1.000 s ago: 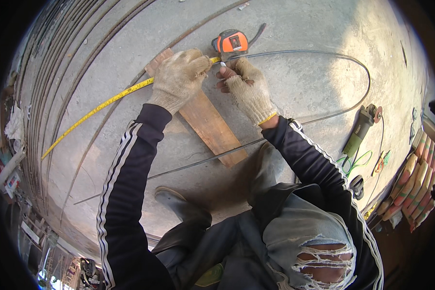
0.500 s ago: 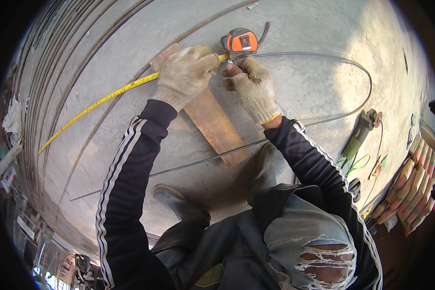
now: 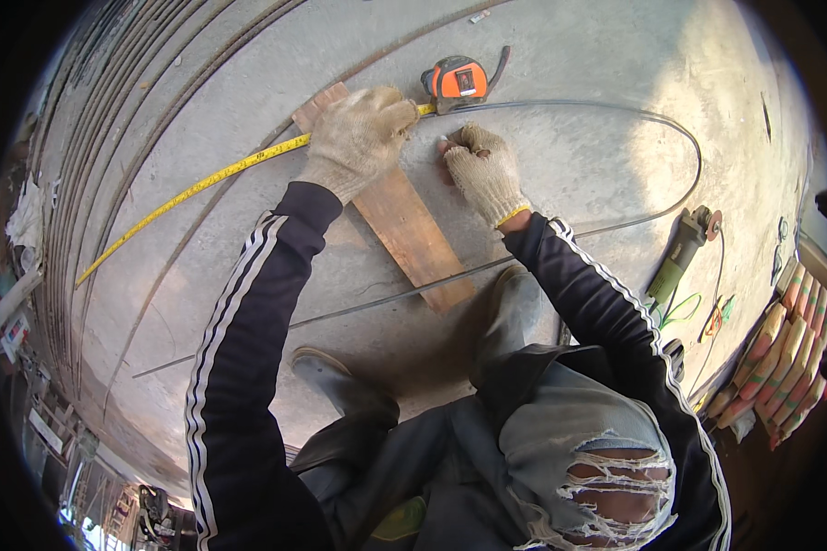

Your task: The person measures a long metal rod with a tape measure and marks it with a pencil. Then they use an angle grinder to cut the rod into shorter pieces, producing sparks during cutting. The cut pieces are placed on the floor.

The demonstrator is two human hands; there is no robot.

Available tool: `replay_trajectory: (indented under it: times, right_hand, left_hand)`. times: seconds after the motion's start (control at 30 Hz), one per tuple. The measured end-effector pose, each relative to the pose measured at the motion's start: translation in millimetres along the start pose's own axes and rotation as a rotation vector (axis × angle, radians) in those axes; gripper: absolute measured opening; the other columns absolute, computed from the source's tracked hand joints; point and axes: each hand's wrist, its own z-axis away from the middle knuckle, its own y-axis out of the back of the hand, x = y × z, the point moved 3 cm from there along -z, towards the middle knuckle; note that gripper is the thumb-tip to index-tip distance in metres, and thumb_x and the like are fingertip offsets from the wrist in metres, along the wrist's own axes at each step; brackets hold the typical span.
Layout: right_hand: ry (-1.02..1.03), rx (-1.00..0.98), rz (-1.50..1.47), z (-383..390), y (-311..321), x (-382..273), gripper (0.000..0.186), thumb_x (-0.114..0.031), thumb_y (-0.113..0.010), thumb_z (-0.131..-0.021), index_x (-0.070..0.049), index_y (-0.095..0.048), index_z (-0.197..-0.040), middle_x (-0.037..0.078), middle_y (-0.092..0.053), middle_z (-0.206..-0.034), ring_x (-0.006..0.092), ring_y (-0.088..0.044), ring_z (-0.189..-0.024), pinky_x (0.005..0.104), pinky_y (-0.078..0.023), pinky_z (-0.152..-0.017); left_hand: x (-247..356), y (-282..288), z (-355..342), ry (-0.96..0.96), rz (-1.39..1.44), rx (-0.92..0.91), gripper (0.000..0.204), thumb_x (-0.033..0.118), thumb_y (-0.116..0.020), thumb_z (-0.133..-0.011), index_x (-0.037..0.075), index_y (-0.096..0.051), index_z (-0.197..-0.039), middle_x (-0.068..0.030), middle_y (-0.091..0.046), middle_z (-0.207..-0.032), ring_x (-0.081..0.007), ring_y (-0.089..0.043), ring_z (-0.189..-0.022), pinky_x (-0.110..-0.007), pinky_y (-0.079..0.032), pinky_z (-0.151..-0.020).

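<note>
My gloved left hand (image 3: pixel 363 133) grips the extended yellow tape measure blade (image 3: pixel 191 191) over a wooden board (image 3: pixel 407 239). The orange-and-black tape case (image 3: pixel 457 83) lies just beyond, beside a thin bent steel rod (image 3: pixel 634 114) that loops to the right and runs back across the board. My right hand (image 3: pixel 473 161), in a fingertip-less glove, is closed just right of my left, a little below the rod, pinching a small white piece (image 3: pixel 445 141) too small to identify.
Long steel bars (image 3: pixel 101 119) lie along the left. An angle grinder (image 3: pixel 675 253) with cables lies at the right, near stacked long sacks (image 3: pixel 781 358). My booted feet (image 3: pixel 331 376) and ripped-jeans knee (image 3: pixel 597 468) are below my hands.
My right hand has drawn slightly down, away from the tape blade and case. Compared with a second ago, my left hand and the tape case sit a little higher and further right in view.
</note>
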Motion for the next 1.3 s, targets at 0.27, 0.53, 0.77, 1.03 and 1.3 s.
replay_trajectory:
  times: [0.27, 0.53, 0.77, 1.03, 1.3]
  right_hand:
    - [0.107, 0.06, -0.278, 0.6, -2.9, 0.2, 0.028, -0.025, -0.071, -0.103, 0.002, -0.069, -0.097, 0.011, -0.075, -0.083, 0.0145, -0.072, -0.076, 0.0309, -0.057, -0.069]
    - [0.112, 0.066, -0.272, -5.5, -6.8, -4.9, 0.028, -0.024, -0.072, -0.103, 0.003, -0.071, -0.099, 0.01, -0.075, -0.082, 0.0145, -0.072, -0.076, 0.0317, -0.057, -0.07]
    - [0.15, 0.081, -0.209, -6.7, -6.8, 1.4, 0.025, -0.023, -0.072, -0.101, 0.001, -0.071, -0.095, 0.011, -0.073, -0.079, 0.0145, -0.071, -0.072, 0.0361, -0.054, -0.066]
    - [-0.029, -0.113, -0.278, 25.6, 18.9, -6.3, 0.025, -0.025, -0.07, -0.105, -0.001, -0.069, -0.109, 0.006, -0.072, -0.086, 0.011, -0.068, -0.077, 0.0263, -0.056, -0.067]
    - [0.118, -0.209, -0.294, 8.3, 30.9, -49.9, 0.02, -0.022, -0.062, -0.108, -0.004, -0.068, -0.116, 0.004, -0.072, -0.097, 0.012, -0.067, -0.081, 0.0282, -0.056, -0.077]
  left_hand:
    - [1.8, 0.4, 0.8, -0.023, -0.016, 0.043, 0.014, 0.013, -0.078, -0.089, 0.01, -0.076, -0.103, -0.0031, -0.071, -0.099, -0.0256, -0.071, -0.096, -0.041, -0.058, -0.083]
    - [1.5, 0.4, 0.4, -0.033, -0.02, 0.048, 0.012, 0.014, -0.077, -0.091, 0.01, -0.076, -0.102, -0.0029, -0.071, -0.1, -0.0254, -0.071, -0.096, -0.041, -0.058, -0.082]
    - [3.2, -2.1, 2.0, -0.023, -0.027, 0.035, 0.013, 0.014, -0.077, -0.091, 0.011, -0.076, -0.104, -0.0032, -0.071, -0.101, -0.0253, -0.071, -0.096, -0.04, -0.058, -0.083]
    - [-1.1, -3.7, -0.1, -0.006, -0.039, 0.021, 0.012, 0.017, -0.076, -0.093, 0.013, -0.077, -0.103, -0.0023, -0.073, -0.103, -0.024, -0.073, -0.1, -0.04, -0.06, -0.086]
    - [3.3, -0.7, 2.5, 0.041, -0.051, 0.013, 0.015, 0.022, -0.074, -0.094, 0.017, -0.078, -0.107, -0.0013, -0.074, -0.11, -0.0264, -0.073, -0.103, -0.043, -0.061, -0.088]
